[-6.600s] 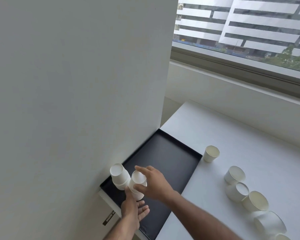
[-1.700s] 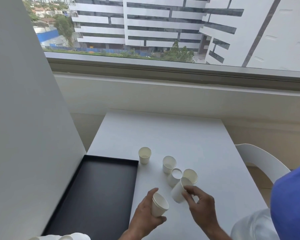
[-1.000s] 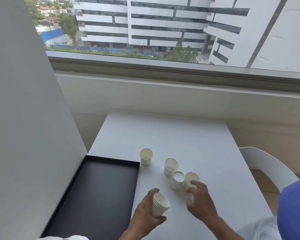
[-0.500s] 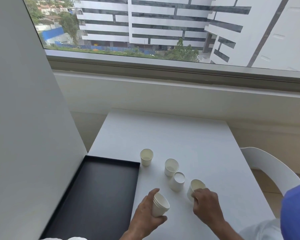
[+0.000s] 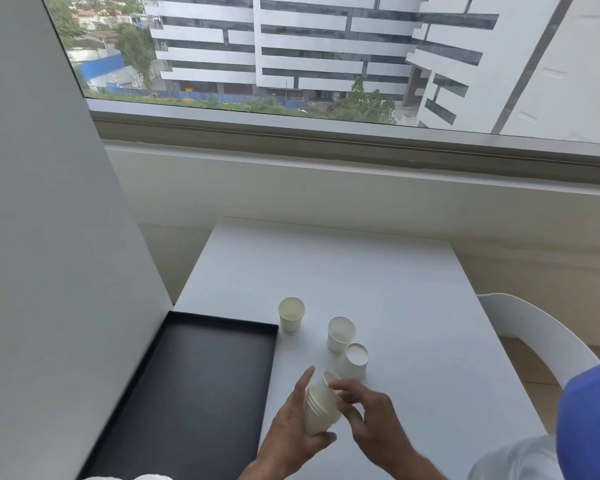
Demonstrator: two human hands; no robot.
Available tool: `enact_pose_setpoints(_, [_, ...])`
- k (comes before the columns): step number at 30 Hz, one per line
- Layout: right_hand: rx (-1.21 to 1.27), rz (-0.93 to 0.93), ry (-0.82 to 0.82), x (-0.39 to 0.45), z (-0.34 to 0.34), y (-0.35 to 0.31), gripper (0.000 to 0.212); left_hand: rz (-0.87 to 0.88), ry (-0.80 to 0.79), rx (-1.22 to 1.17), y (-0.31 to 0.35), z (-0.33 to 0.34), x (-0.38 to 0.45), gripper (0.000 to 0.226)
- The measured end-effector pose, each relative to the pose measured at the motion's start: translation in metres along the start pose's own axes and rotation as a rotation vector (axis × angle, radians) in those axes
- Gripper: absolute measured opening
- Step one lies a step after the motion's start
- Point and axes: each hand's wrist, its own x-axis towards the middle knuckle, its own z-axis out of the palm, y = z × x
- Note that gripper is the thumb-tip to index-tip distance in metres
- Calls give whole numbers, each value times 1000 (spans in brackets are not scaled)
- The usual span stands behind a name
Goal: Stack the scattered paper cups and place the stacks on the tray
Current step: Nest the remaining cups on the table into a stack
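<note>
Left hand (image 5: 293,429): fingers curled round a short stack of nested white paper cups (image 5: 321,408), tilted with the mouth facing away from the person — just right of the flat black rectangular tray (image 5: 187,393).
Right hand (image 5: 371,415): fingertips pinching the rim of the top cup, which sits only partly down in the stack.
Loose cups: one upright white paper cup (image 5: 291,318) just beside the tray's far right corner; a second upright cup (image 5: 341,333) further right; a third, upside-down cup (image 5: 355,361) touching the second on its near side.
Tray: on the white table (image 5: 378,289), against the white wall panel (image 5: 42,237). White shapes show at its near edge — what they are cannot be told.
</note>
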Motion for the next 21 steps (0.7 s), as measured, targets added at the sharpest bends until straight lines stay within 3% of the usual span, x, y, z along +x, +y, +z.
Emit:
enact_pose_setpoints(4, [22,-23,-144,3,7,5,36,42,-19,26,1,1,0,94])
enact_pose_setpoints(6, [-6,-48,-59,7,8,11,27,39,-3,30,0,0,-1,88])
enact_pose_setpoints(9, [-254,-9,104,24,1,27,25,30,36,16,-3,0,0,85])
enact_pose_setpoints(15, [-697,237,-276,59,-19,50,68,24,62,9,-2,-4,1,85])
enact_pose_setpoints(21, [-785,315,-462,77,-13,53,84,4,76,20,-6,-8,2,85])
